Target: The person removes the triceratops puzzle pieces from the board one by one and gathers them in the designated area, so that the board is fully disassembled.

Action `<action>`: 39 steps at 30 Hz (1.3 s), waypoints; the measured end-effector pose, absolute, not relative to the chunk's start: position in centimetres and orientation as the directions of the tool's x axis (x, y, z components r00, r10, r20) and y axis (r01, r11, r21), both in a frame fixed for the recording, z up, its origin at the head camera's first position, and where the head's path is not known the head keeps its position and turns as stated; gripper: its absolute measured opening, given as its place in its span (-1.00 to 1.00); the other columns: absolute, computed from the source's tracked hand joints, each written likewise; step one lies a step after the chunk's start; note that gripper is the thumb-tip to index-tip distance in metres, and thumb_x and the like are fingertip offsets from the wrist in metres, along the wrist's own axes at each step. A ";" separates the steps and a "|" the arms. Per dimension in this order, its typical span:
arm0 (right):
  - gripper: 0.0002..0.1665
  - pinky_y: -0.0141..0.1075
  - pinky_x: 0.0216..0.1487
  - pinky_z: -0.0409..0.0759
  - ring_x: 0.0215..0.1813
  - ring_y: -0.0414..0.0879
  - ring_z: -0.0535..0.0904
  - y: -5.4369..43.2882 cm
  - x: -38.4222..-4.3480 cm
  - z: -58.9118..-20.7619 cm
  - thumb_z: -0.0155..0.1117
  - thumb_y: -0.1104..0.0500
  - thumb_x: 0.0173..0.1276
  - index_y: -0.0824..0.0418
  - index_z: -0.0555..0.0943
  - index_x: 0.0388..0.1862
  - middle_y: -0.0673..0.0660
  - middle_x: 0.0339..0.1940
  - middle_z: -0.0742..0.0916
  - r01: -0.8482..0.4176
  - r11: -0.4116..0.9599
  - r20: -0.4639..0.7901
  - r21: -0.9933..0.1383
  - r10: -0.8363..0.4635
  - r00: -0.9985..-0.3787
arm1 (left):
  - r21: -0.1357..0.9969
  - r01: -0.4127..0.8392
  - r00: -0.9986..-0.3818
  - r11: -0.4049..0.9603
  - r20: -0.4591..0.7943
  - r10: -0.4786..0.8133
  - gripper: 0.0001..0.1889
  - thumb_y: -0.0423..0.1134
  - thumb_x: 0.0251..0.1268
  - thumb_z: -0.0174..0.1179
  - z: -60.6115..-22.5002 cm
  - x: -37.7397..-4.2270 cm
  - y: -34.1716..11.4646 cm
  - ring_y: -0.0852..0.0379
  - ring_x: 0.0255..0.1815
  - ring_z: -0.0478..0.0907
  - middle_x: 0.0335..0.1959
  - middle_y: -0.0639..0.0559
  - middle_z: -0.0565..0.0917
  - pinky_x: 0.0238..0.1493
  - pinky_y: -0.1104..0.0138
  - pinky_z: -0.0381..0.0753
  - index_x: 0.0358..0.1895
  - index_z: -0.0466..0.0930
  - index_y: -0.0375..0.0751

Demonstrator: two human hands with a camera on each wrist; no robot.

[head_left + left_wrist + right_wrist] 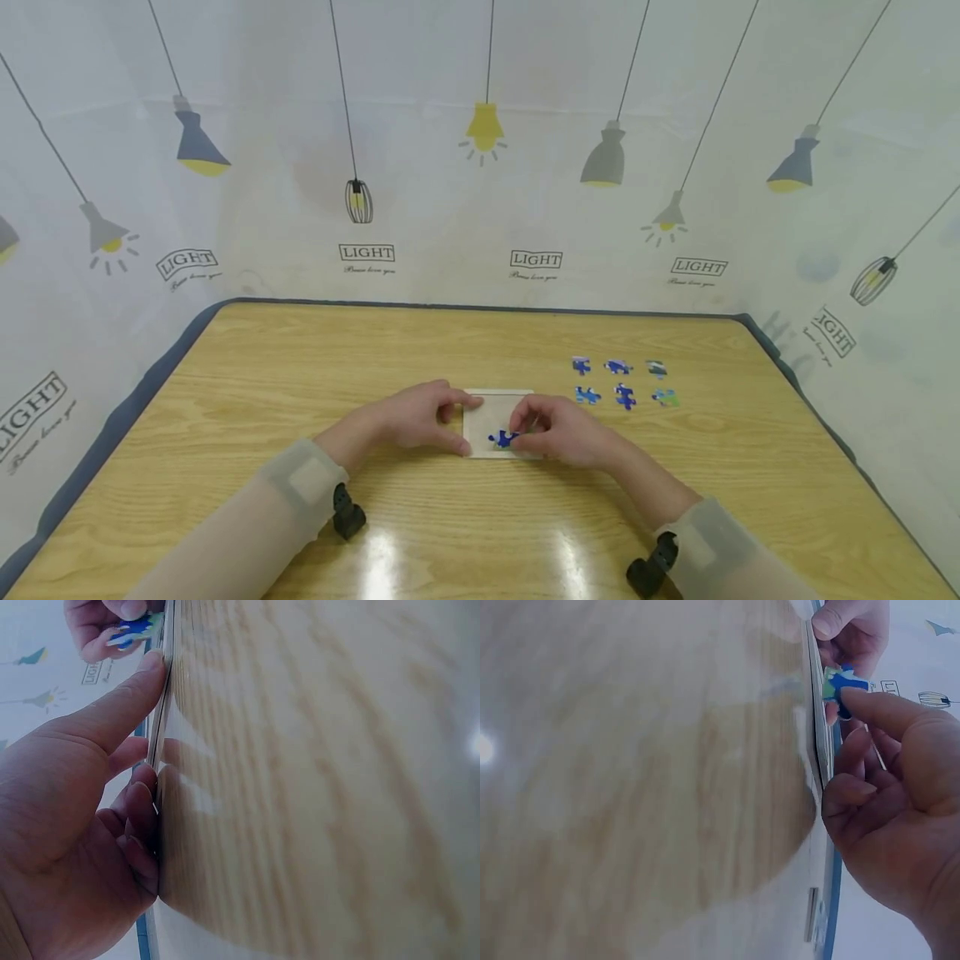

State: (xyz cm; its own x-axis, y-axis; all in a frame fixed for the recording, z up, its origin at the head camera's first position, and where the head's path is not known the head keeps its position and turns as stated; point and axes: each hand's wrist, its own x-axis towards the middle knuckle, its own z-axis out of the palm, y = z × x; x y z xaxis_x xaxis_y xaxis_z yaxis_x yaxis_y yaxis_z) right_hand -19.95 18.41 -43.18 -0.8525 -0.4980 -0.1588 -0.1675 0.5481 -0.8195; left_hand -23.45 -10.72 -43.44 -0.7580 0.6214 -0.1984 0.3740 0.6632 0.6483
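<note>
A small pale puzzle tray (487, 412) with a raised rim lies flat on the table in the head view. My left hand (420, 417) rests at its left side, thumb and index finger spread and touching the rim. My right hand (566, 433) pinches a blue jigsaw piece (503, 438) between thumb and fingers over the lower part of the tray. In the right wrist view the piece (845, 688) shows blue, white and green and stands tilted at the tray's edge. The left wrist view shows the left thumb (124, 705) lying straight against the tray edge.
Several loose jigsaw pieces (625, 396) lie in two rows on the wooden table (300, 367), right of the tray and farther back. A white wall covering (420, 225) printed with lamps surrounds the table's back and sides. Dark wrist cameras (347, 512) sit on both sleeves.
</note>
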 end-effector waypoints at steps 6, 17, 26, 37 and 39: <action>-0.84 -0.33 -0.17 0.55 -0.10 -0.02 0.57 20.0 -19.7 -42.5 0.46 0.04 0.57 0.02 0.75 0.02 0.07 -0.12 0.72 -0.164 0.536 -0.127 -0.828 -0.464 -0.877 | 0.644 0.368 -0.760 0.671 -0.207 0.616 -0.23 0.11 0.31 0.59 -43.3 -23.5 -10.5 0.08 -0.08 0.42 -0.14 0.04 0.52 -0.04 0.20 0.38 0.56 0.59 0.05; -0.73 -0.21 -0.26 0.68 -0.15 0.10 0.67 25.9 -19.0 -41.2 0.34 0.03 0.68 0.14 0.70 0.17 0.25 -0.07 0.78 -0.083 0.523 -0.137 -0.848 -0.367 -0.920 | 0.647 0.352 -0.768 0.676 -0.213 0.603 -0.22 0.08 0.29 0.61 -43.6 -23.5 -10.6 0.07 -0.04 0.40 -0.11 0.03 0.50 -0.01 0.18 0.36 0.56 0.59 0.05; -0.63 -0.20 -0.20 0.75 -0.19 0.01 0.67 31.4 -18.5 -41.7 0.37 0.12 0.65 0.22 0.63 0.31 0.21 -0.11 0.74 -0.041 0.606 -0.134 -0.794 -0.242 -0.961 | 0.646 0.366 -0.762 0.670 -0.206 0.614 -0.22 0.08 0.30 0.61 -43.4 -23.4 -10.6 0.08 -0.05 0.41 -0.12 0.03 0.50 -0.01 0.19 0.37 0.57 0.58 0.04; -0.61 -0.25 -0.31 0.52 -0.27 -0.04 0.53 34.1 -18.3 -42.6 0.34 0.06 0.66 0.23 0.66 0.30 0.11 -0.20 0.72 0.047 0.715 -0.249 -0.697 -0.180 -0.952 | 0.641 0.374 -0.760 0.670 -0.202 0.617 -0.22 0.07 0.30 0.61 -43.4 -23.4 -10.5 0.09 -0.06 0.41 -0.13 0.03 0.50 -0.02 0.21 0.37 0.56 0.58 0.01; -0.61 -0.25 -0.29 0.54 -0.24 -0.03 0.55 34.2 -18.3 -42.7 0.34 0.05 0.66 0.22 0.66 0.30 0.13 -0.13 0.75 0.051 0.718 -0.253 -0.694 -0.176 -0.951 | 0.638 0.373 -0.762 0.674 -0.204 0.615 -0.22 0.08 0.30 0.61 -43.4 -23.4 -10.6 0.08 -0.05 0.41 -0.12 0.03 0.50 -0.01 0.20 0.37 0.56 0.58 0.02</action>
State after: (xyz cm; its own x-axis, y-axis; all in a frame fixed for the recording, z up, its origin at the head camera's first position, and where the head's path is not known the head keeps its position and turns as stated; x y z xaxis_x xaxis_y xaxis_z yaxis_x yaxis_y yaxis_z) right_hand -18.30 34.21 -42.71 -0.9513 -0.1763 -0.2529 0.0512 0.7184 -0.6937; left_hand -23.38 -10.55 -43.37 -0.7616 0.6149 -0.2044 0.3727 0.6737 0.6381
